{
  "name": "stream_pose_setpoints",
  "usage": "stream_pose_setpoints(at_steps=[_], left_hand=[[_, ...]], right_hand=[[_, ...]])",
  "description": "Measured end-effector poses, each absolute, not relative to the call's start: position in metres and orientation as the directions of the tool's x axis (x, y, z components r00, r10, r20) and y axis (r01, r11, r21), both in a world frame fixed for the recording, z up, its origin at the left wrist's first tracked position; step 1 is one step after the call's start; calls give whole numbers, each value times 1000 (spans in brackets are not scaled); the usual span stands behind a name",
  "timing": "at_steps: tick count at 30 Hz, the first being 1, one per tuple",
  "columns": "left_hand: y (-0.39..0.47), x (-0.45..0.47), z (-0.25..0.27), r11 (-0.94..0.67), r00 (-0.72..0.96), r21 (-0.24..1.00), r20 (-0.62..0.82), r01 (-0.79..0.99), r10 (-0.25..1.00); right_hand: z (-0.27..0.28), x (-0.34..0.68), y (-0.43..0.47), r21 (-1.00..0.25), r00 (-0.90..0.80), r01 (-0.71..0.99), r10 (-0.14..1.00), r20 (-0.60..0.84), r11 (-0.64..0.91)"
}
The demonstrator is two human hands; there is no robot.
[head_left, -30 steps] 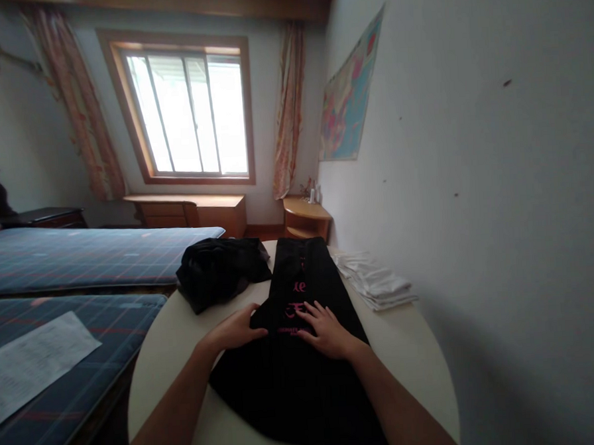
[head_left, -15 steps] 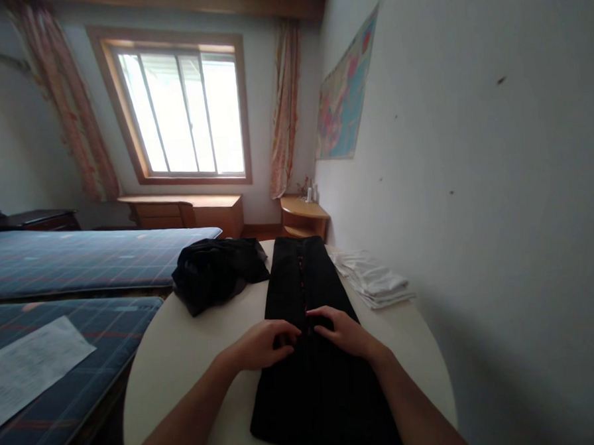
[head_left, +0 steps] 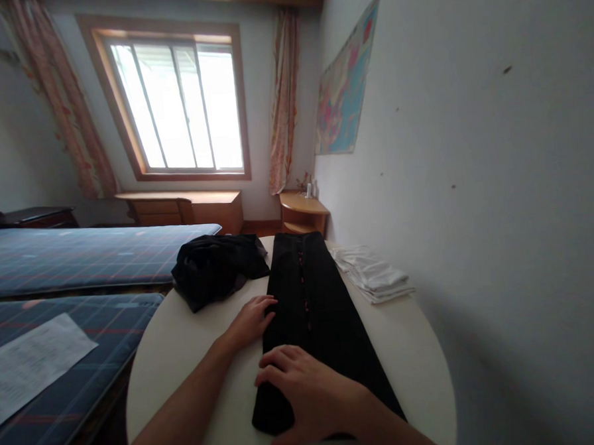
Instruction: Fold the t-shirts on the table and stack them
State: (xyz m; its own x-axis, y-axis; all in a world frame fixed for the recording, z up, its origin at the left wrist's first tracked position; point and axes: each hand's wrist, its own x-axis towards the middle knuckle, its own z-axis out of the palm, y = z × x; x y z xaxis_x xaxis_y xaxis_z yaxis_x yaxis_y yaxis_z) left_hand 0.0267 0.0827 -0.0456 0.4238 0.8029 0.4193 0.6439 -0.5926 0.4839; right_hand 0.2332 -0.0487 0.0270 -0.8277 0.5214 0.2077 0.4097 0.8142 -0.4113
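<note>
Head view: the folded black garment [head_left: 316,314], narrowed since 1 second ago, is now pressed flat by the spread left hand [head_left: 250,321] and right hand [head_left: 306,395].

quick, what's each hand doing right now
Left hand: open, flat against the left edge of the folded black garment, gripping nothing.
Right hand: open, fingers spread, pressing on the garment's near end.
</note>
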Motion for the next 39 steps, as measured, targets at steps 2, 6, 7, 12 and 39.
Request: stream_pose_setpoints(at_steps=[2, 6, 7, 12, 39], left_hand=[[84, 26, -47, -588, 420, 497, 415, 639, 807], [84, 25, -47, -583, 420, 525, 406, 620, 812], [84, 25, -47, -584, 421, 527, 406, 618, 811], [87, 25, -49, -591, 429, 521, 408, 616, 806], [12, 85, -5, -867, 830, 358, 314, 347, 461]], right_hand=[[23, 226, -52, -340, -857, 407, 484, 180, 848], [21, 221, -53, -234, -875, 425, 463, 143, 875], [21, 221, -54, -213, -875, 429, 463, 145, 878], [18, 221, -69, -174, -853, 479, 503, 141, 860], [23, 336, -95, -402, -602, 717, 797, 55, 570]])
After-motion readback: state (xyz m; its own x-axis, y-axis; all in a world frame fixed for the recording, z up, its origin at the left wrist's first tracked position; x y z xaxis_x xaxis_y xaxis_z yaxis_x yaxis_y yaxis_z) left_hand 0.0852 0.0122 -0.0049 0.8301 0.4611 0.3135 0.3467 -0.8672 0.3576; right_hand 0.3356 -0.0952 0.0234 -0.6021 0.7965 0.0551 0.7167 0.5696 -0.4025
